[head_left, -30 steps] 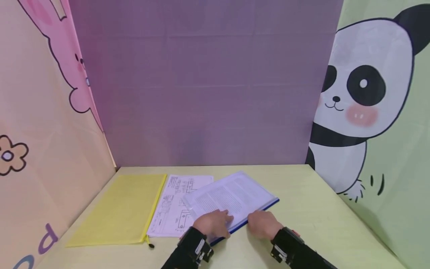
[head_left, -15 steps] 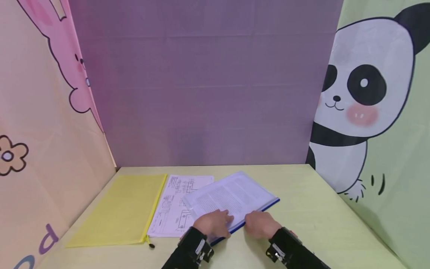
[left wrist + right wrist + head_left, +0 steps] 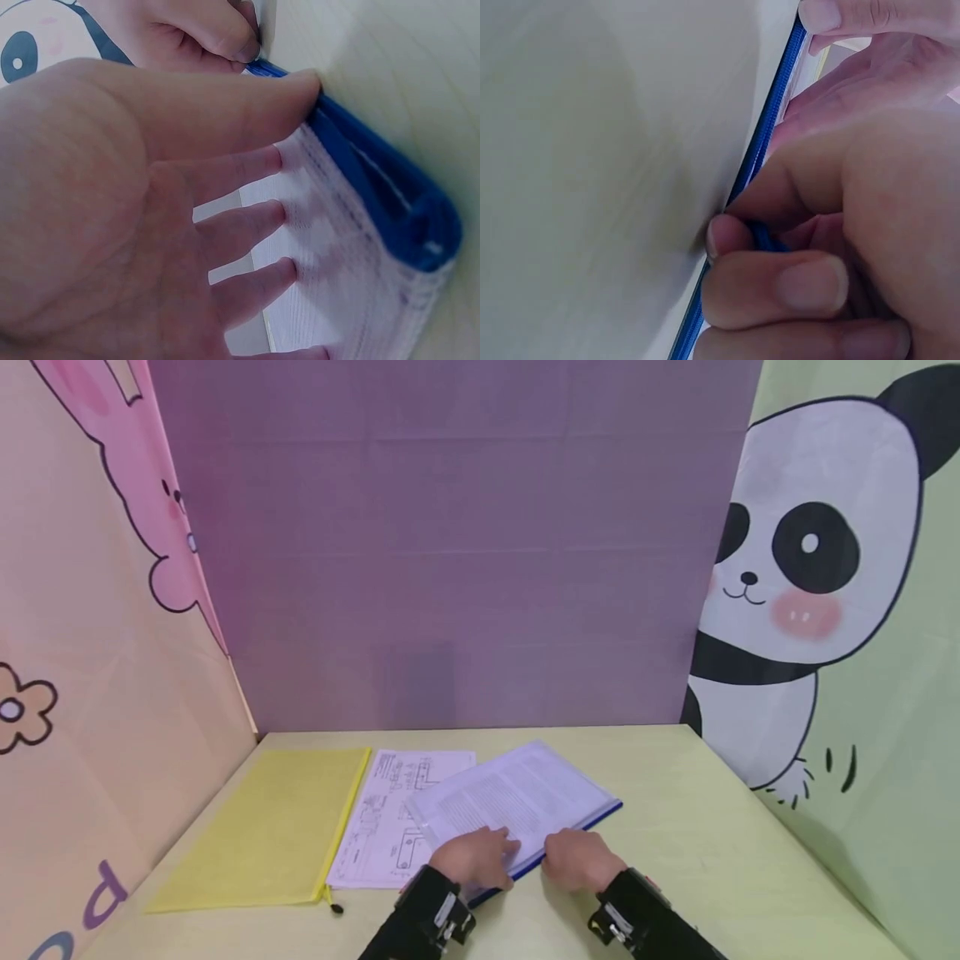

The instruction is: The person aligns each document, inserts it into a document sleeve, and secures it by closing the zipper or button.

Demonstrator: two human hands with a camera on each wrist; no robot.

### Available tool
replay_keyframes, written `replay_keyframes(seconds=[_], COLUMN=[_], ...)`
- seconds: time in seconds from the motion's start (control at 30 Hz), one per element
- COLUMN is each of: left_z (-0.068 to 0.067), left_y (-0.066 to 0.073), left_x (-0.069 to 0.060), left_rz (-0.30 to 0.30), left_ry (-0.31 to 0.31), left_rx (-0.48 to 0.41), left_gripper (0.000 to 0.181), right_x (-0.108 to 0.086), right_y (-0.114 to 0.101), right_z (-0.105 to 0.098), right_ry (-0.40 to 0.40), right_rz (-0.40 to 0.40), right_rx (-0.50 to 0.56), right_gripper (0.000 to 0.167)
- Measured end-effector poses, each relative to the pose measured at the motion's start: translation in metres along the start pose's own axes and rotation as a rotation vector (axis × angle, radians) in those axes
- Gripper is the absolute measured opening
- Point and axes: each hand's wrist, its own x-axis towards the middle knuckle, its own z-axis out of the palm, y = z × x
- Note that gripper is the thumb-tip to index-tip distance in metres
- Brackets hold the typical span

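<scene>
A clear zip document pouch (image 3: 517, 781) with blue zipper edging and printed pages inside lies slanted at the middle of the table. My left hand (image 3: 474, 856) rests on its near left part. In the left wrist view the fingers (image 3: 244, 229) are spread and fairly straight against the pouch face, with the thumb at the blue edge. My right hand (image 3: 581, 860) is at the near edge, right of the left hand. Its curled fingers pinch a blue zipper pull (image 3: 765, 236), mostly hidden by them.
Left of the pouch lies a sheet with line drawings (image 3: 378, 827), partly under the pouch. A yellow zip pouch (image 3: 277, 827) with a dark-tipped pull (image 3: 336, 907) lies farther left. A purple panel (image 3: 472, 543) stands behind the table (image 3: 720, 860).
My right hand has slid a short way left along the blue zipper edge, closer to my left hand. The left hand and the pouch have stayed in place.
</scene>
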Motion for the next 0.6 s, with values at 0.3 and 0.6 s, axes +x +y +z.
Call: replay_keyframes(seconds=[0.3,0.6], left_z=[0.0002,-0.0001], left_y=[0.0003,-0.0004], left_x=[-0.0007,-0.0010], left_rz=[0.006,0.008], left_ry=[0.002,0.006], left_rx=[0.005,0.006], left_gripper=[0.058,0.058], right_x=[0.0031,0.0029], right_y=[0.0031,-0.0013], right_z=[0.0035,0.0028], right_ry=[-0.001,-0.001], right_rz=[0.007,-0.026], right_rx=[0.014,0.024], right_gripper=[0.019,0.021])
